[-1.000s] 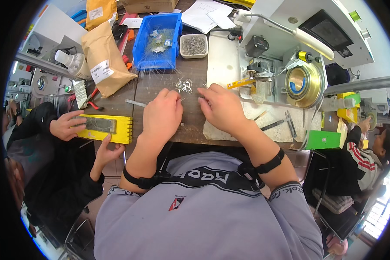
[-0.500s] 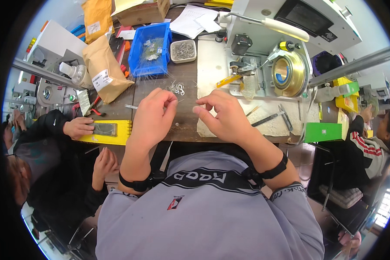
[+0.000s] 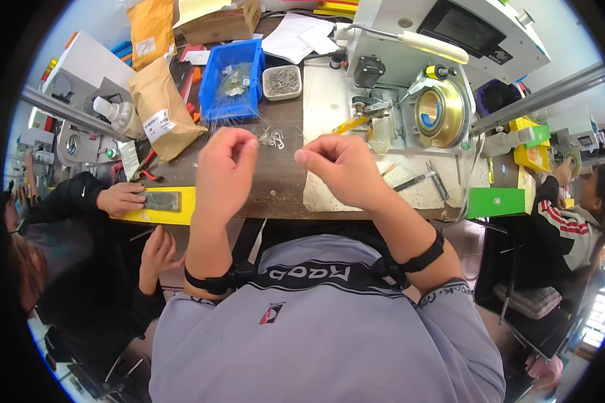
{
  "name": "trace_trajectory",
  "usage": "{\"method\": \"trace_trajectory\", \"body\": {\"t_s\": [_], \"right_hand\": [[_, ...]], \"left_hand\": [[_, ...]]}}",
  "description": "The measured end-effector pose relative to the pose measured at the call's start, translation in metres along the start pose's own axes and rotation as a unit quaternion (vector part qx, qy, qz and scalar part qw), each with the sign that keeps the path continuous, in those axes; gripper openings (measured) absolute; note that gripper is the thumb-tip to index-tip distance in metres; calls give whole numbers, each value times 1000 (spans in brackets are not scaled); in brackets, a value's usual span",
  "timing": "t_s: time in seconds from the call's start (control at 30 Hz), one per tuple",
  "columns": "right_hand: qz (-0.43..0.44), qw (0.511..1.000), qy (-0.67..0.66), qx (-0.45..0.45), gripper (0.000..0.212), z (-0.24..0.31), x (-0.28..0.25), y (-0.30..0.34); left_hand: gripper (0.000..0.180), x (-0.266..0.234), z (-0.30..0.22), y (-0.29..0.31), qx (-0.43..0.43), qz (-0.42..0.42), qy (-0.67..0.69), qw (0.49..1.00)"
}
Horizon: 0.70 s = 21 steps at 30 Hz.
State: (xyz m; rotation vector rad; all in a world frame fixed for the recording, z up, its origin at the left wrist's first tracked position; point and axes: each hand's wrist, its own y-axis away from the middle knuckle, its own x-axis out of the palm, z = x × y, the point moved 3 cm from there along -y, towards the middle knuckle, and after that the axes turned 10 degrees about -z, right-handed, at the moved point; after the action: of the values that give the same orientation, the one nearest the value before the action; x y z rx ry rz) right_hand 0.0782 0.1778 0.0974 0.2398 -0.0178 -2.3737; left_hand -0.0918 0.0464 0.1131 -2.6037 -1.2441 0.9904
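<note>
Above the brown bench my left hand (image 3: pixel 226 173) is closed, thumb against curled fingers. To its right my right hand (image 3: pixel 347 169) pinches thumb and forefinger together, pointing toward the left one. Whatever either hand holds is too small to make out. A gap of bench separates the two hands. Just beyond them lies a small heap of silvery bent metal pieces (image 3: pixel 273 138). Farther back, a white dish (image 3: pixel 282 93) is full of similar small metal pieces. Beside it stands a blue bin (image 3: pixel 212 101) with fine wire-like strands and small pale parts inside.
At the right stands a machine with a gold wire spool (image 3: pixel 439 114). Tweezers (image 3: pixel 438 178) and a dark-handled tool (image 3: pixel 413 182) lie on a stained sheet. A paper bag (image 3: pixel 165 111) is at the left. A co-worker's hand (image 3: pixel 122 198) rests by a yellow holder (image 3: pixel 189 205).
My left hand has shifted a little left and my right thumb and forefinger have come together. The thin piece seen earlier at my left fingertips no longer shows.
</note>
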Motion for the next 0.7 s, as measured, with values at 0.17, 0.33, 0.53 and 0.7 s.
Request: {"method": "trace_trajectory", "body": {"t_s": [0.17, 0.33, 0.53, 0.7], "right_hand": [[-17, 995, -66, -68, 28, 45, 0, -22], [8, 994, -63, -85, 29, 82, 17, -52], [54, 991, 105, -57, 34, 94, 62, -105], [12, 981, 187, -56, 37, 30, 83, -169]], "left_hand": [[15, -27, 41, 2, -99, -125, 58, 985], [16, -41, 67, 10, -118, -176, 99, 972], [15, -50, 73, 20, -126, -168, 114, 971], [14, -51, 68, 25, -131, -156, 140, 969]]}}
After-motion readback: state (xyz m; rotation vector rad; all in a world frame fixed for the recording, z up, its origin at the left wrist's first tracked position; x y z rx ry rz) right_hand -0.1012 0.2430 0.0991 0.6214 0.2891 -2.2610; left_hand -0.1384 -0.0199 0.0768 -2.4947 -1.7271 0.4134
